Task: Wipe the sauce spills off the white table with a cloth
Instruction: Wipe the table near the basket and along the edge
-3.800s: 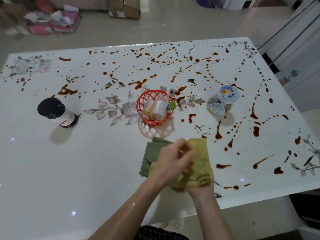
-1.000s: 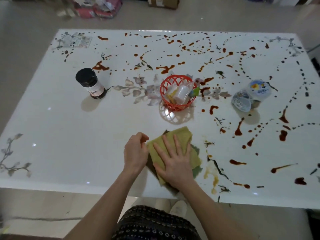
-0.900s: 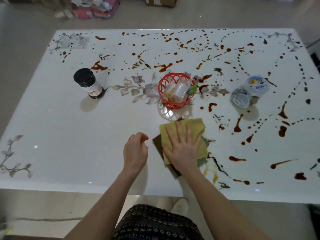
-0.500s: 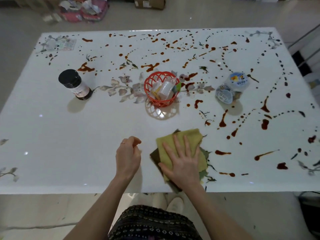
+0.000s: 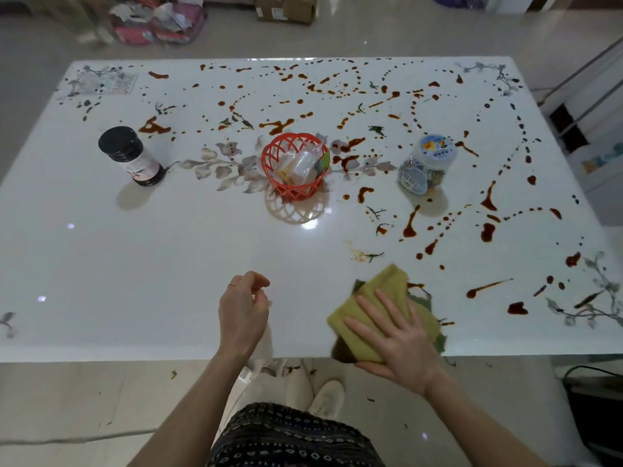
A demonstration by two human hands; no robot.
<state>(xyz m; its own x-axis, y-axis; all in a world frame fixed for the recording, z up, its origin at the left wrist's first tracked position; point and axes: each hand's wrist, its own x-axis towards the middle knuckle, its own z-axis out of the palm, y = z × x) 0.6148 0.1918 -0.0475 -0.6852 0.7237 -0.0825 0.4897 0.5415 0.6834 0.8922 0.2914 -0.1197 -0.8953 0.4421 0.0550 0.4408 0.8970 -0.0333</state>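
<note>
- Right hand (image 5: 401,342): fingers straight, flat on the cloth (image 5: 381,291), pressing it to the table (image 5: 168,264) at the near edge, right of centre.
- Left hand (image 5: 242,311): loosely curled, grasping nothing, left of the cloth.
- Smear (image 5: 357,254): pale, just beyond the cloth.
- Spills (image 5: 409,224): right half and far side.
- Mid-table, left to right: jar (image 5: 128,156), basket (image 5: 295,170), tub (image 5: 426,163).
</note>
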